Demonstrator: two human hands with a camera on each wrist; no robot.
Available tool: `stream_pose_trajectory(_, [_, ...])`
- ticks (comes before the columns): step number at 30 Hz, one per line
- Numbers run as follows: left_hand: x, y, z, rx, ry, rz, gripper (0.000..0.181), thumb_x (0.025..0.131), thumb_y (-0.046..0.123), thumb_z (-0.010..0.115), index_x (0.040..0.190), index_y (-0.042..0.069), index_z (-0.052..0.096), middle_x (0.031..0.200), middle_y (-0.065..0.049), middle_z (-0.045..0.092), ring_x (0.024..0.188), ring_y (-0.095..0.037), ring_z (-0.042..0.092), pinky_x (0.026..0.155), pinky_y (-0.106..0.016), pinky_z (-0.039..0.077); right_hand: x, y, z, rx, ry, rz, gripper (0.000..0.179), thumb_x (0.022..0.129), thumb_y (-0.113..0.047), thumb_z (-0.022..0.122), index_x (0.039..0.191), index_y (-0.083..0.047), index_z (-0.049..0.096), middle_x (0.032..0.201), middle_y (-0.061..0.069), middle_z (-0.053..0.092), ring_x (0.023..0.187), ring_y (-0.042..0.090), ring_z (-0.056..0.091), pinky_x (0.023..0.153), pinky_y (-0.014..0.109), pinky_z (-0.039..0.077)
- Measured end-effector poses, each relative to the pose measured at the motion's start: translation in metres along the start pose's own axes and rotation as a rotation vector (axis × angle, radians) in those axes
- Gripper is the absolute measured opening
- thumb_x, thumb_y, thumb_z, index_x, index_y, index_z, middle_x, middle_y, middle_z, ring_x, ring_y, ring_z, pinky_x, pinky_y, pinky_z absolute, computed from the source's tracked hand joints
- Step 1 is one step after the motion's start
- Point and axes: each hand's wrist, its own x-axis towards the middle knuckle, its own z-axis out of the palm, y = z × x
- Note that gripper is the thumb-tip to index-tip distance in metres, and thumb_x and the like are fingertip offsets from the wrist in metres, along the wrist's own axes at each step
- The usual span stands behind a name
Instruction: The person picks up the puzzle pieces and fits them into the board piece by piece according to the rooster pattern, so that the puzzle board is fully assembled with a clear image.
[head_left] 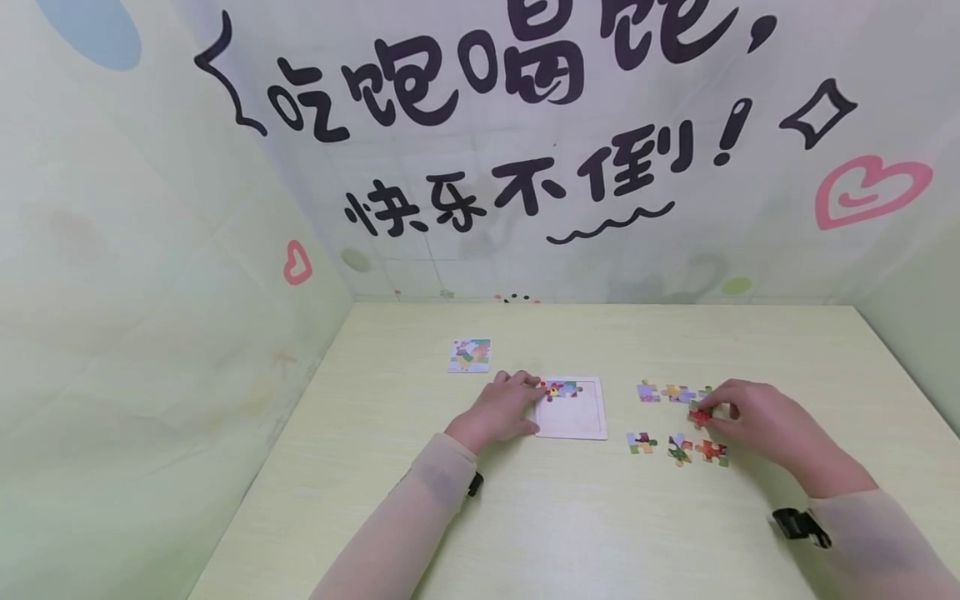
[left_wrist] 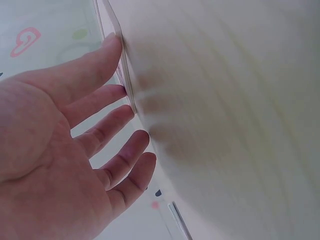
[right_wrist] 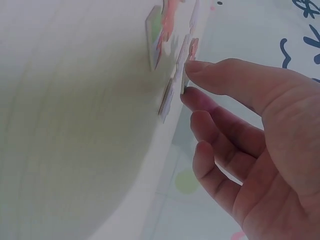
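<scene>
My left hand [head_left: 504, 408] rests at the left edge of a white square puzzle board [head_left: 577, 423], fingers near its top left corner and thumb low on the same side. In the left wrist view the fingers of that hand [left_wrist: 65, 130] are spread and fairly straight, with fingertips touching the board's edge. Colourful joined pieces [head_left: 566, 389] lie along the board's upper left. Over on the right, my right hand [head_left: 761, 425] pinches a red and green jigsaw piece [head_left: 699, 415] between thumb and index finger. The right wrist view shows this piece [right_wrist: 184, 82] nearly edge-on.
Loose jigsaw pieces lie around the right hand: a back row with a yellow and purple piece [head_left: 678, 393] and a front row with a red one [head_left: 712, 452]. A small picture card [head_left: 469, 355] lies behind the left hand. Printed fabric walls [head_left: 637, 267] border the table [head_left: 555, 525].
</scene>
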Motion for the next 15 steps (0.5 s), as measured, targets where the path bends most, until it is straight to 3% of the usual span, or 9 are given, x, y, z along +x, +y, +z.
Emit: stream_pose_trajectory(15, [0.000,0.002,-0.003,-0.017,-0.006,-0.013,0.070,0.092,0.038,0.078,0.154,0.021,0.050,0.160,0.001,0.045,0.138,-0.030,0.045,0.110,-0.044,0.045,0.021,-0.021,0.006,-0.001,0.020,-0.080,0.015,0.086,-0.013,0.080,0.100,-0.016,0.082,0.100,0.001,0.075,0.079,0.011,0.060,0.068,0.032,0.053])
